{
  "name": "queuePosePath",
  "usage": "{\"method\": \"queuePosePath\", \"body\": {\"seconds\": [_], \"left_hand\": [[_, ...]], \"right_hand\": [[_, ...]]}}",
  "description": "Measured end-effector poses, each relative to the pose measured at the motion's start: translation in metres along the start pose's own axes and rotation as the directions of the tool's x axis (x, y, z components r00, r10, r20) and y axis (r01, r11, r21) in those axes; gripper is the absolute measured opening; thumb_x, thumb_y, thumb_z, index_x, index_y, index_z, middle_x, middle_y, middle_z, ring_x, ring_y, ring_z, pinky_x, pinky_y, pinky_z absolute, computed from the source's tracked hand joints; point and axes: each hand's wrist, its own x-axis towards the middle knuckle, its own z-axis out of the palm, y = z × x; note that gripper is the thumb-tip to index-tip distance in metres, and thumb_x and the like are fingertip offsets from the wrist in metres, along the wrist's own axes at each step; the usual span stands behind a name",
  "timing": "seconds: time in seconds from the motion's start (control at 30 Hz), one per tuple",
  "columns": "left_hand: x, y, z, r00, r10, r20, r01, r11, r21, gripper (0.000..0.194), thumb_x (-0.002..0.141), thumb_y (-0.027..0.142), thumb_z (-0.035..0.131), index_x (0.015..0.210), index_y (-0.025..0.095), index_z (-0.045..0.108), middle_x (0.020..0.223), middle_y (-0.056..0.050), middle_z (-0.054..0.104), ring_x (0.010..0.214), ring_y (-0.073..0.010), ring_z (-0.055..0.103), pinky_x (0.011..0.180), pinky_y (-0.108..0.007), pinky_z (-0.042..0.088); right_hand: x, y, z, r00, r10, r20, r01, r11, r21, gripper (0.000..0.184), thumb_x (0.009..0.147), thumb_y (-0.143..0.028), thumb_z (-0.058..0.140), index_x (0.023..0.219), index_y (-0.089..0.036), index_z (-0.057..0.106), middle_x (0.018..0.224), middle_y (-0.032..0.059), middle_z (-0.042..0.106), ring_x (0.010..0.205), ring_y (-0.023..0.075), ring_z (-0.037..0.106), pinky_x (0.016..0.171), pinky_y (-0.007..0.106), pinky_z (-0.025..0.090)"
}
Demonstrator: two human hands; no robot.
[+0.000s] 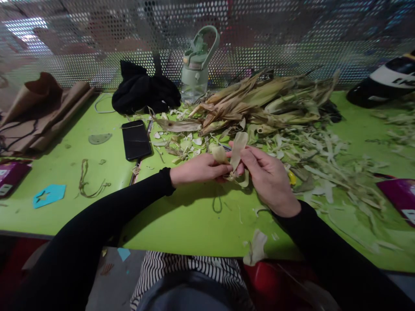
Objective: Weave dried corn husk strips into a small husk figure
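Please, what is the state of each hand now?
Left hand: closed, pinching a curled, pale-yellow corn-husk piece.
Right hand: closed, holding a flat, pale corn-husk strip.

The green table (181,229) holds a heap of dry corn husks (253,103), pale scraps (328,149), 1 black phone (136,140), 1 bottle with a handle (194,77) and 1 blue paper (53,196) (it has a star).

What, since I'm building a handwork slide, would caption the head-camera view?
Two hands hold pale husk strips over a green table, before a heap of dried husks.
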Motion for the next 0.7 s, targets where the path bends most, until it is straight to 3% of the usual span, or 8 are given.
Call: {"method": "queuePosePath", "body": {"seconds": [0.1,0.27,0.47,0.6,0.7], "left_hand": [[0.000,-0.002,-0.002,1.000,-0.004,0.027,0.006,0.997,-0.079,0.017,0.093,0.025,0.059,0.098,0.011,0.067,0.085,-0.004,0.068,0.071,-0.0095,0.064,0.078,-0.029,0.056],[-0.001,-0.001,-0.005,0.996,-0.013,0.083,0.024,0.990,-0.140,0.013,0.093,0.022,0.059,0.090,0.011,0.067,0.087,-0.006,0.069,0.074,-0.0111,0.065,0.081,-0.034,0.056],[-0.003,0.002,-0.006,0.992,-0.040,0.116,0.030,0.996,0.086,0.021,0.095,0.030,0.056,0.094,0.012,0.066,0.090,-0.005,0.070,0.076,-0.0119,0.065,0.082,-0.031,0.055],[-0.003,0.000,-0.004,0.991,-0.028,0.131,-0.009,0.961,0.277,0.026,0.094,0.035,0.056,0.085,0.013,0.066,0.084,-0.005,0.069,0.074,-0.0135,0.063,0.079,-0.030,0.054],[-0.002,-0.001,-0.003,0.991,-0.052,0.120,0.019,0.965,0.260,0.026,0.094,0.035,0.056,0.084,0.012,0.066,0.085,-0.006,0.070,0.074,-0.0136,0.064,0.079,-0.031,0.054]], "right_hand": [[0.000,0.001,-0.001,0.997,0.014,0.070,-0.024,0.990,0.137,0.042,0.097,-0.058,0.049,0.105,-0.025,0.074,0.072,0.0007,0.066,0.057,0.0129,0.058,0.054,0.026,0.050],[0.003,0.006,-0.004,0.984,0.042,0.173,-0.086,0.962,0.259,0.059,0.096,-0.066,0.039,0.131,-0.026,0.066,0.100,0.0065,0.073,0.060,0.0134,0.059,0.053,0.028,0.052],[0.000,0.001,-0.004,0.981,0.013,0.192,-0.046,0.985,0.166,0.050,0.093,-0.059,0.056,0.137,-0.035,0.061,0.093,0.0011,0.070,0.054,0.0110,0.053,0.048,0.027,0.048],[-0.002,-0.006,0.001,0.985,0.060,0.162,-0.072,0.995,0.066,0.041,0.090,-0.047,0.066,0.127,-0.029,0.068,0.061,-0.0055,0.053,0.047,0.0099,0.043,0.044,0.023,0.041],[-0.002,-0.006,0.003,0.989,0.105,0.103,-0.118,0.984,0.132,0.033,0.093,-0.044,0.062,0.119,-0.026,0.072,0.068,-0.0041,0.056,0.047,0.0080,0.043,0.044,0.023,0.039]]}}
